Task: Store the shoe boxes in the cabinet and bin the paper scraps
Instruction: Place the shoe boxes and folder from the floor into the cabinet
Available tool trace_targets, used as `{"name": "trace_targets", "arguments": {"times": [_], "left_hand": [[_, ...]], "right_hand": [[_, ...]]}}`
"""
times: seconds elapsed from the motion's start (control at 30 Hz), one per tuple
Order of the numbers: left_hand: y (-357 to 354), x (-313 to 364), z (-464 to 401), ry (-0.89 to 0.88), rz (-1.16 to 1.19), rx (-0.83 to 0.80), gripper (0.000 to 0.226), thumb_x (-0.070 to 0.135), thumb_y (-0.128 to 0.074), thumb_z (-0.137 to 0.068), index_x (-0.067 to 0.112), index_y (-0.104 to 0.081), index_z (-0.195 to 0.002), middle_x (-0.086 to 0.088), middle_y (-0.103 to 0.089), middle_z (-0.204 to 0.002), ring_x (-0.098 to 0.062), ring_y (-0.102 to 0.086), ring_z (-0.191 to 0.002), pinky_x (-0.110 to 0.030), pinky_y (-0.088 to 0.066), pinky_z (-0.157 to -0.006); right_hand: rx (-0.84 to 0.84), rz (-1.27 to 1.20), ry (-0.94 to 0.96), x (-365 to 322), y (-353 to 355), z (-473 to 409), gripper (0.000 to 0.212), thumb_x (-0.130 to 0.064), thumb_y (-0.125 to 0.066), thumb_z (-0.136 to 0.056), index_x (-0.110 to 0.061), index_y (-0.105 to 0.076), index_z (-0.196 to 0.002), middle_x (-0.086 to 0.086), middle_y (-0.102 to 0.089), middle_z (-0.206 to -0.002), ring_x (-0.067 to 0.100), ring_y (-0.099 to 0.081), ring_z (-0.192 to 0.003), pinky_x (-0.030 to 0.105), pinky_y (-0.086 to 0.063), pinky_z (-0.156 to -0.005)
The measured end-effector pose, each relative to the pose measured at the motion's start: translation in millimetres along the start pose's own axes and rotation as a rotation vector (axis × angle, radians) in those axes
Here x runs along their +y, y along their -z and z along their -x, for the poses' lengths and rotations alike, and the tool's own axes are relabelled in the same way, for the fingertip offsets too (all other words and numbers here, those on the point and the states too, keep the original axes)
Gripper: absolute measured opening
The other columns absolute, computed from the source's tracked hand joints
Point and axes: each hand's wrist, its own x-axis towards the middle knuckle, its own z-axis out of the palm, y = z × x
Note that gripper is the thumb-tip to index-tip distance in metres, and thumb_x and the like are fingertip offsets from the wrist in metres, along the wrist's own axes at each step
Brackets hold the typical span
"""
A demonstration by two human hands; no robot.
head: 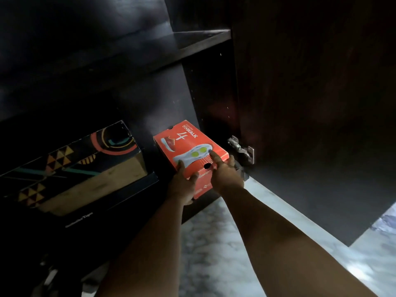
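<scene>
Shoe box (188,151), red cardboard, sits on the cabinet (205,86) floor beside a patterned box (70,166), feeling light and stiff as my left hand (184,185) and right hand (225,174) clasp its near end corners.

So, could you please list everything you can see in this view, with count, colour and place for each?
red shoe box: one, red-orange with a printed shoe and sole, on the cabinet's bottom shelf, right side, near end sticking out over the edge.
patterned shoe box: one, black with orange and teal shapes, on the same shelf, left of the red one.
cabinet: one, dark brown, open, upper shelf above both boxes.
cabinet door: one, dark brown, swung open at right.
hinge: one, silver, by the red box.
floor: pale marble, below the cabinet.
left hand: holds the red box's near end.
right hand: on the red box's near end, forefinger on its lid.
</scene>
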Motion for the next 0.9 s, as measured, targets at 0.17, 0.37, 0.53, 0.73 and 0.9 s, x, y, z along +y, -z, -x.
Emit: {"name": "trace_targets", "arguments": {"times": [0.17,0.37,0.53,0.73,0.9], "left_hand": [[-13,-4,9,0.039,0.169,0.174,0.073,0.036,-0.071,-0.089,0.025,-0.034,-0.151,-0.014,-0.055,-0.143,-0.039,-0.057,-0.127,-0.055,-0.053,-0.099],[-30,-17,75,0.141,-0.030,0.208,0.043,0.025,-0.062,-0.091,0.016,-0.061,-0.133,-0.012,-0.064,-0.133,-0.035,-0.058,-0.125,-0.041,-0.049,-0.099],[-61,-24,140,0.036,-0.130,-0.015,0.024,0.027,-0.054,-0.091,0.009,-0.070,-0.092,-0.013,-0.072,-0.109,-0.033,-0.065,-0.105,-0.032,-0.045,-0.075],[-125,25,211,-0.051,-0.121,-0.214,0.019,0.024,-0.063,-0.087,0.008,-0.070,-0.079,-0.014,-0.074,-0.093,-0.034,-0.068,-0.089,-0.031,-0.049,-0.072],[-223,89,291,-0.178,-0.048,-0.478,0.023,0.039,-0.065,-0.071,0.016,-0.070,-0.070,-0.009,-0.072,-0.073,-0.036,-0.072,-0.081,-0.045,-0.062,-0.072]], "right_hand": [[-0.144,-0.156,-0.003,-1,9,6,0.108,0.007,-0.050,-0.094,-0.059,0.011,-0.154,0.025,0.027,-0.163,0.047,-0.044,-0.141,0.042,-0.054,-0.095],[0.128,-0.334,0.059,63,-12,62,0.069,-0.020,-0.068,-0.090,-0.034,-0.042,-0.152,0.008,-0.053,-0.147,0.030,-0.061,-0.124,0.038,-0.051,-0.103],[0.027,-0.319,-0.222,151,-14,140,0.031,-0.020,-0.068,-0.090,-0.028,-0.071,-0.120,0.001,-0.074,-0.115,0.018,-0.071,-0.103,0.024,-0.054,-0.091],[0.154,-0.248,-0.382,231,56,238,0.028,-0.027,-0.066,-0.088,-0.024,-0.074,-0.115,-0.002,-0.077,-0.108,0.014,-0.071,-0.099,0.025,-0.053,-0.097],[0.350,-0.171,-0.527,301,144,358,0.033,-0.030,-0.062,-0.090,-0.023,-0.071,-0.122,0.002,-0.074,-0.117,0.022,-0.069,-0.110,0.030,-0.053,-0.098]]}}
